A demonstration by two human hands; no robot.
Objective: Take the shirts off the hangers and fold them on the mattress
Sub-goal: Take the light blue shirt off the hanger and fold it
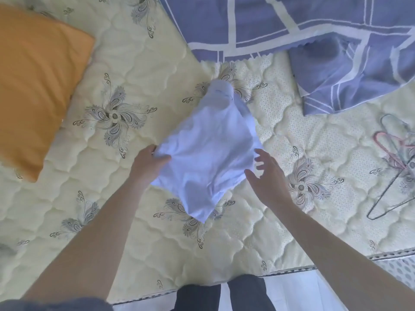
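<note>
Roughly mid-mattress, the white shirt (208,153) is held partly lifted, its lower corner hanging toward the mattress's near edge and its far end bunched into a rounded lump. The left hand (149,161) grips the shirt's left edge, thumb on top of the cloth and the other fingers tucked out of sight beneath it. The right hand (267,173) sits just beside the shirt's right edge with its fingers (261,153) spread and loose, holding nothing; whether they brush the cloth is hard to say.

Left of the shirt, quilted mattress (134,63) shows as far as an orange pillow (38,86), which the frame cuts off. Beyond the shirt lies a rumpled blue duvet cover (292,30) with white lines, one fold reaching down on the far right. Well to the right of the shirt, wire hangers (399,167) lie on the mattress, one dark and one pink, tangled together and clipped by the frame edge. Nearer than the shirt, the mattress's trimmed edge (292,269) runs across, with the person's legs (215,295) just below it. The shirt itself is blurred, so its collar and sleeves cannot be made out.
</note>
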